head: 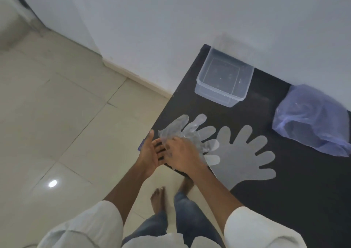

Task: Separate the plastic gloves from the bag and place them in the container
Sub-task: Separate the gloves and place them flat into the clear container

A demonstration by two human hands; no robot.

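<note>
A crumpled clear plastic glove [191,130] lies at the near left corner of the black table [296,190]. My right hand [182,154] presses on its cuff, fingers closed over the plastic. My left hand [152,152] is open, palm up, at the table's edge under that cuff. A second clear glove [241,156] lies flat and spread out just to the right. The clear square container [224,76] stands empty at the back left of the table. A bluish plastic bag [311,118] sits at the back right.
The white wall [190,19] runs behind the table. Beige floor tiles [66,114] lie to the left, and my bare feet [157,200] stand by the table's near corner.
</note>
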